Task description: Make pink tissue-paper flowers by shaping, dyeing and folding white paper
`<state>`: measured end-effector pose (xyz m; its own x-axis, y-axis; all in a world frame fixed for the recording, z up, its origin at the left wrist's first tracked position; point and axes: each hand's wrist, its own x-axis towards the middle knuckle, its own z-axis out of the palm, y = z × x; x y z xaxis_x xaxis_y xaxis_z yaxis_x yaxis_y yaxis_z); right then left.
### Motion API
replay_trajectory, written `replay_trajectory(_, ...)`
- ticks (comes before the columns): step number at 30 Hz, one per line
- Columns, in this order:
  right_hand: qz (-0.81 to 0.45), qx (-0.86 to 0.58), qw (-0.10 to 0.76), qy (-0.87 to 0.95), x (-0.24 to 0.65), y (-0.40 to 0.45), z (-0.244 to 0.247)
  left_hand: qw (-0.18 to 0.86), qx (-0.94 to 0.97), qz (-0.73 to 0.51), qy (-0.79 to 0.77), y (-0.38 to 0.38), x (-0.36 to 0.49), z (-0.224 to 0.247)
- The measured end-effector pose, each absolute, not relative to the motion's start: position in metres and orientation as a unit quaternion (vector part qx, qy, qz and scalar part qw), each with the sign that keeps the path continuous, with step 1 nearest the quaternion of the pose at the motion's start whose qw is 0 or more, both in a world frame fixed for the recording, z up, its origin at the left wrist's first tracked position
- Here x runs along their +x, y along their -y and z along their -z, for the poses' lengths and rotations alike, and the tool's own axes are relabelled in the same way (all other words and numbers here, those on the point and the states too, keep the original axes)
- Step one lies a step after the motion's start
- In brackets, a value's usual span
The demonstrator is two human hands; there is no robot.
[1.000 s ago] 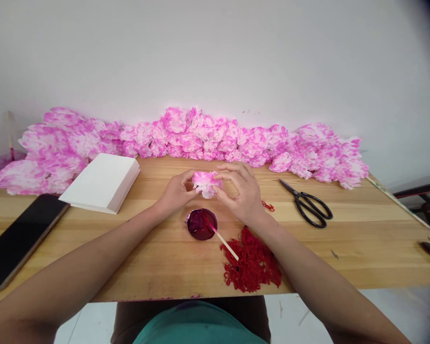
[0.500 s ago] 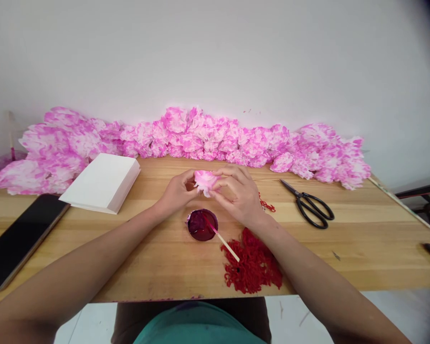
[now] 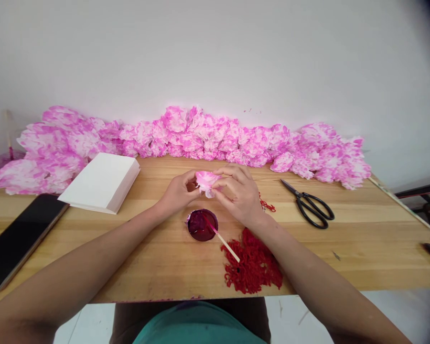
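Note:
A small pink and white paper flower is held up between my two hands over the middle of the table. My left hand pinches its left edge between thumb and fingers. On the other side, my right hand grips the right edge with thumb and forefinger, its other fingers curled above. Just below sits a small round dish of dark purple-red dye. A thin wooden stick leans in it, stained pink at the dipped end. Beneath my right forearm lies a pile of curly red yarn.
Pink and white paper flowers are heaped in a row along the wall. A stack of white paper and a black phone lie at left. Black-handled scissors rest at right, near a short red strand.
The paper flower has turned slightly between my fingers and shifted a touch to the right. Both hands keep their hold, and the things on the table have stayed put.

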<state>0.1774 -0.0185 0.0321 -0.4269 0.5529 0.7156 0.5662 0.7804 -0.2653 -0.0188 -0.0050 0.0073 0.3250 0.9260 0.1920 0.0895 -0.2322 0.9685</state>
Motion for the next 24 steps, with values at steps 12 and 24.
replay_trajectory(12,0.015,-0.276,0.409,0.87,0.179,0.02,-0.038,0.512,0.618,-0.453,-0.389,0.004,-0.02,-0.013)
replay_trajectory(24,0.003,-0.329,0.489,0.808,0.185,0.014,-0.043,0.511,0.581,-0.481,-0.412,-0.002,-0.021,-0.01)
